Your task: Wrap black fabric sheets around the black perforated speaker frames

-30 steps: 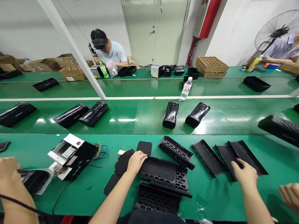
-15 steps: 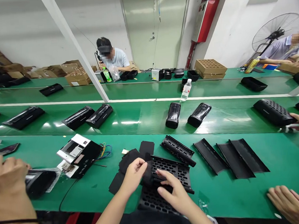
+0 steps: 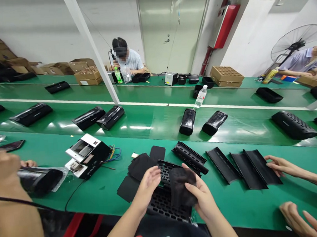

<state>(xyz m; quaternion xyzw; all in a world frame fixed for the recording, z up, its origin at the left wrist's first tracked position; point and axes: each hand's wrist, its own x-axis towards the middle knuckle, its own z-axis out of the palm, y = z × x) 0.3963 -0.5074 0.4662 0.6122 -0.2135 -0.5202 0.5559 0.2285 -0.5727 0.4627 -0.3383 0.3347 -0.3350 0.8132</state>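
Observation:
My right hand (image 3: 203,194) pinches a thin, dark, see-through sheet of mesh cloth (image 3: 180,187) between thumb and fingers. The cloth hangs over two black perforated panels: an upper slotted panel (image 3: 165,172), partly covered, and a lower slotted panel (image 3: 164,205) at the table's front edge. To the left of the cloth, my left hand (image 3: 149,183) is open, its fingers stretched out and holding nothing. Beside that hand lies a loose pile of flat black sheets (image 3: 140,169). Behind the panels sits a black slotted curved shell (image 3: 189,157).
Plain black trays (image 3: 247,170) lie to the right, one touched by a co-worker's hand (image 3: 279,164). A white-and-black machine (image 3: 88,155) with wires stands left. Another person's arm (image 3: 13,199) is near a bagged black housing (image 3: 41,179). Black housings (image 3: 187,122) rest on the green belt (image 3: 148,133).
The dark mesh cloth is now in my right hand, over the panels. My left hand has opened beside it. At right, a co-worker's hand has reached the plain trays. The view has shifted slightly.

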